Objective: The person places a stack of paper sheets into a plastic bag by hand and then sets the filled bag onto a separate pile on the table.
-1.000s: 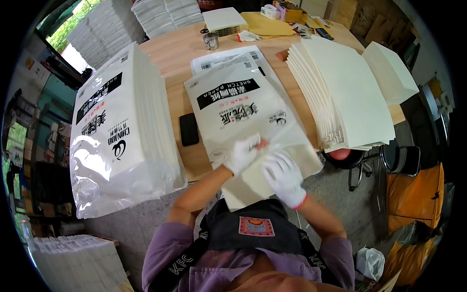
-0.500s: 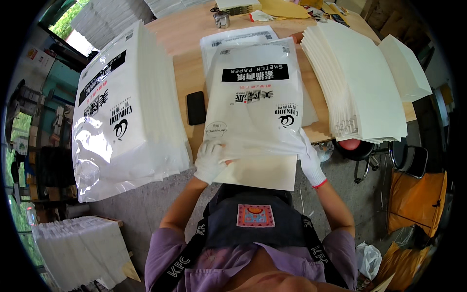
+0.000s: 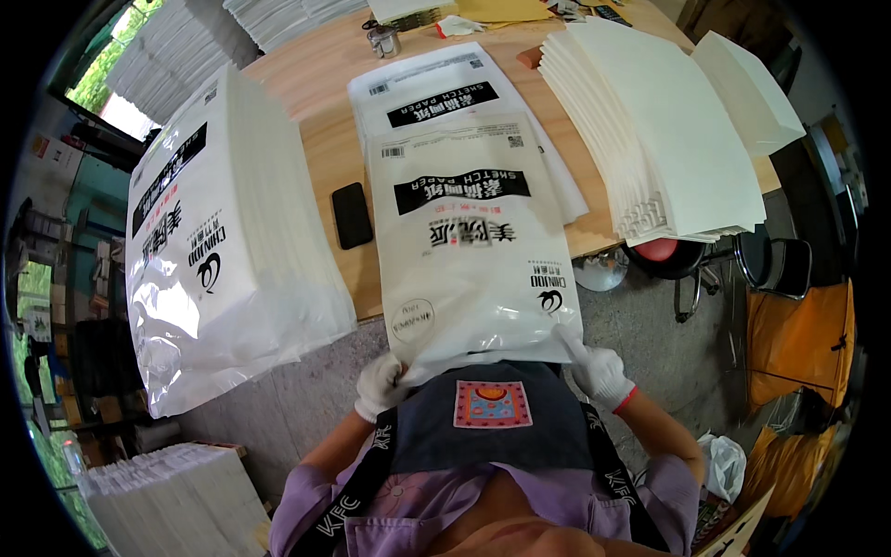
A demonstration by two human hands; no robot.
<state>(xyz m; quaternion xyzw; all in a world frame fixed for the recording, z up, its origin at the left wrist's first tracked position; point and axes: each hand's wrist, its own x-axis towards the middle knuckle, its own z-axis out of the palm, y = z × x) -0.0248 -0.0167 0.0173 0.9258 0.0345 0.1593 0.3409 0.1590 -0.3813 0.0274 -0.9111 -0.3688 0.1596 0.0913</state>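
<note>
A clear plastic bag with black print (image 3: 473, 297), filled with pale paper, lies partly on the table and reaches over its near edge to my apron. My left hand (image 3: 380, 388), in a white glove, pinches the left corner of the bag's near, loose end. At the right corner of that end, my gloved right hand (image 3: 601, 375) has its fingers closed on the plastic. Beyond it, partly covered, lies another printed bag (image 3: 418, 79).
To the left is a tall stack of printed plastic bags (image 3: 269, 213), with a black phone (image 3: 352, 215) beside it. Fanned white paper stacks (image 3: 668, 130) stand at the right. A metal pot (image 3: 382, 42) sits at the back, and a stool (image 3: 664, 255) is beyond the table's edge.
The bag has come toward me, uncovering more of the bag behind it. The paper that stuck out of its near end is now covered by plastic. Both hands moved nearer my body.
</note>
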